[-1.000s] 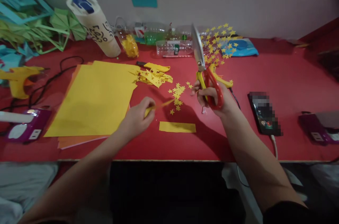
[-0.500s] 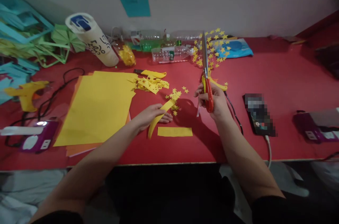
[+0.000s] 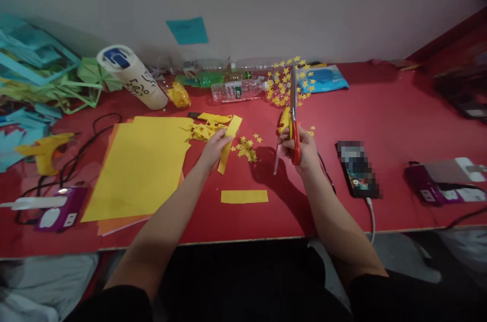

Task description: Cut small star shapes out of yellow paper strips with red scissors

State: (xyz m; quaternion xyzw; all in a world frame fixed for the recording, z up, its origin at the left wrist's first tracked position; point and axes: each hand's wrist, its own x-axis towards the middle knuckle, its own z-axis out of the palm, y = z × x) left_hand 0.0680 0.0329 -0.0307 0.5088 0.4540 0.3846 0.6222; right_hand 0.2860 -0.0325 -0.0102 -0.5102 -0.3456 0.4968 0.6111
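Between the fingers of my left hand (image 3: 213, 151) is a yellow paper strip (image 3: 227, 152), tilted above the red table. My right hand (image 3: 304, 149) grips red-handled scissors (image 3: 295, 134), their blades pointing up and away from me. Small yellow paper stars (image 3: 246, 148) lie in a loose heap between my hands. A second yellow strip (image 3: 244, 196) rests flat nearer the table's front edge. Past my left fingers is a pile of yellow scraps (image 3: 200, 132) beside a yellow utility knife (image 3: 215, 118). A yellow glue gun (image 3: 284, 118) lies partly hidden behind my right hand.
Yellow sheets (image 3: 140, 159) are stacked at left, near another yellow glue gun (image 3: 47, 152). A white tumbler (image 3: 139, 81) and clear plastic bottles (image 3: 239, 91) stand or lie along the wall. At right are a phone (image 3: 357, 170) and a purple power strip (image 3: 426, 182).
My left hand has moved away from me with the strip, from beside the stars toward the scraps. My right hand still holds the scissors upright. The camera view has shifted slightly.
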